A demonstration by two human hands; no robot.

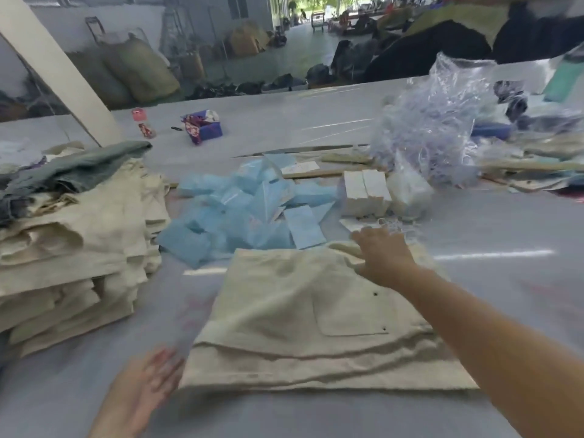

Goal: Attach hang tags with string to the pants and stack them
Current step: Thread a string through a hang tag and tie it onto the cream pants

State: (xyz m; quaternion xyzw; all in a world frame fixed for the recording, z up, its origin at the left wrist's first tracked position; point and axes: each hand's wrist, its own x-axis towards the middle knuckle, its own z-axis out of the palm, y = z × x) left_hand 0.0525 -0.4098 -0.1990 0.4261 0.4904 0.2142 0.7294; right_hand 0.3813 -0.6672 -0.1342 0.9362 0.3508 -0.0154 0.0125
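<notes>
Pants in front of me: I am looking at a folded cream pair of pants (303, 314) lying flat on the grey table (493, 222), back pocket facing up, near the table's near edge.
Right hand: my right hand (384, 257) is reaching forward over the far right corner of the pants, fingers stretched out and spread, holding nothing; the fingertips are pointing at a white card and some loose strings (395, 224) just beyond the pants. Whether the fingertips are touching them, I cannot tell.
Left hand: my left hand (143, 387) is lying at the near left corner of the pants, fingers straight and blurred, gripping nothing; it is just beside the fabric edge, perhaps touching it.
Stack: a pile of folded cream pants (76, 254) is sitting to the left, with a grey-green garment (82, 167) draped on top.
Tags: a heap of light blue hang tags (243, 207) is lying between the stack and the pants, just behind them.
White blocks: bundled white tags (365, 192) are standing right of the blue heap.
Bag: a clear plastic bag of strings (433, 121) is slumping behind them.
</notes>
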